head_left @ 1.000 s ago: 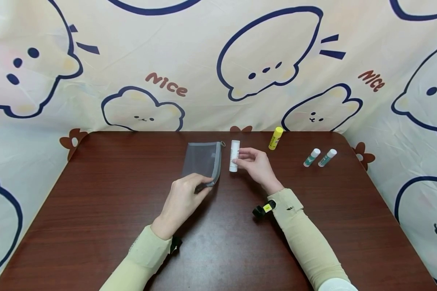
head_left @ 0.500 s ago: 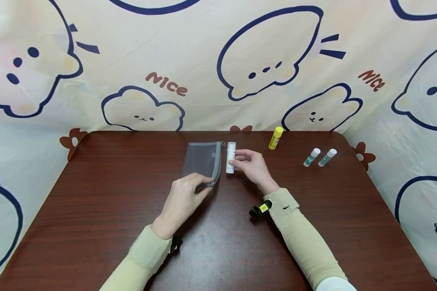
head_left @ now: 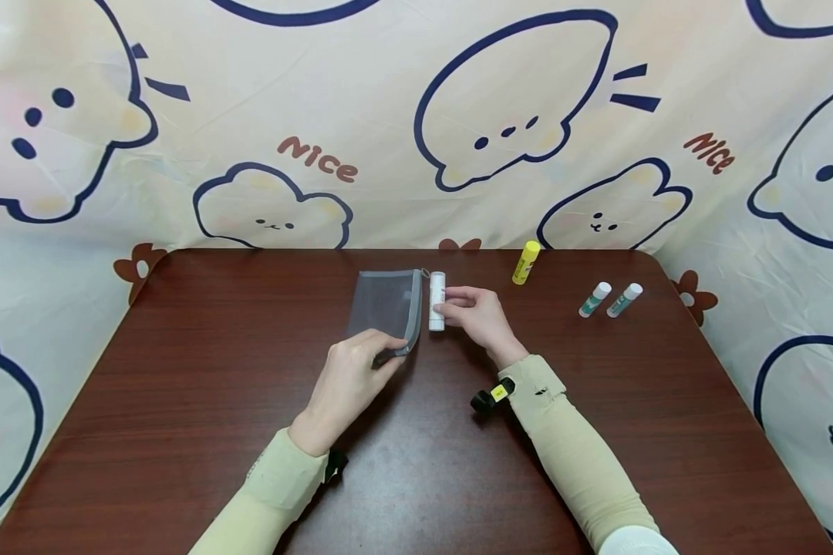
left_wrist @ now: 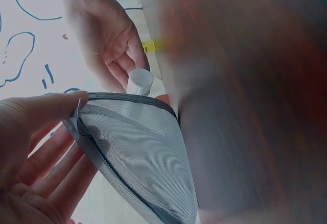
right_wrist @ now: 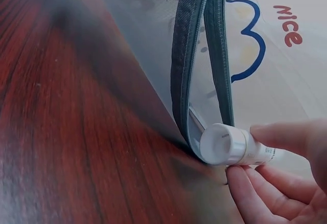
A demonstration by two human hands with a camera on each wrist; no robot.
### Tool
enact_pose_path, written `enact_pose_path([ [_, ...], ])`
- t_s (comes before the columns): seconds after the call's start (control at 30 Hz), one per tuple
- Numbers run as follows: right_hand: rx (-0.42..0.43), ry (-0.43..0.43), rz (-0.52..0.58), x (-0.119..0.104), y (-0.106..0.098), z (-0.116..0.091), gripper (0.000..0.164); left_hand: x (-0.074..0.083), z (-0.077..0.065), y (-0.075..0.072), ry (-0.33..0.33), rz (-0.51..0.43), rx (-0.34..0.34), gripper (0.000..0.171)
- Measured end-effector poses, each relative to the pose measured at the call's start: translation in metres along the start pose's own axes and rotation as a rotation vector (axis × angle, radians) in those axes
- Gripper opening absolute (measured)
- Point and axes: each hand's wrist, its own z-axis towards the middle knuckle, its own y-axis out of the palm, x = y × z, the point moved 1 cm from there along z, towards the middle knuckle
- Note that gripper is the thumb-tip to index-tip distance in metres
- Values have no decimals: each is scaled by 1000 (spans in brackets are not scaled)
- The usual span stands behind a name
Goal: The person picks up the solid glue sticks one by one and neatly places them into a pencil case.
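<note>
A grey mesh zipper pouch (head_left: 386,302) stands on the table, its zipped side toward the right. My left hand (head_left: 355,368) pinches the near corner of that side. In the right wrist view the two zipper edges (right_wrist: 217,55) are spread apart, so the mouth gapes. My right hand (head_left: 484,317) holds a white glue stick (head_left: 437,302) between thumb and fingers, just right of the pouch. One end of the glue stick (right_wrist: 225,145) overlaps the lower part of the mouth in the right wrist view. Through the mesh, fingers of my left hand show in the left wrist view.
A yellow glue stick (head_left: 525,263) stands near the table's back edge. Two green-and-white glue sticks with white caps, a left one (head_left: 595,300) and a right one (head_left: 624,301), stand at the right. A patterned cloth (head_left: 389,100) hangs behind the brown table (head_left: 215,370).
My right hand has moved slightly left with the white glue stick, bringing it closer to the pouch mouth. The left hand and the pouch have stayed put.
</note>
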Motion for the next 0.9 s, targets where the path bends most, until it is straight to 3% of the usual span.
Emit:
enact_pose_path([
  [0.43,15,97,26,0,8,5,43,1,0,0,-5,-5,-6,23],
  [0.9,-9,113,50,-1,19,11,43,1,-1,2,17,3,-1,23],
])
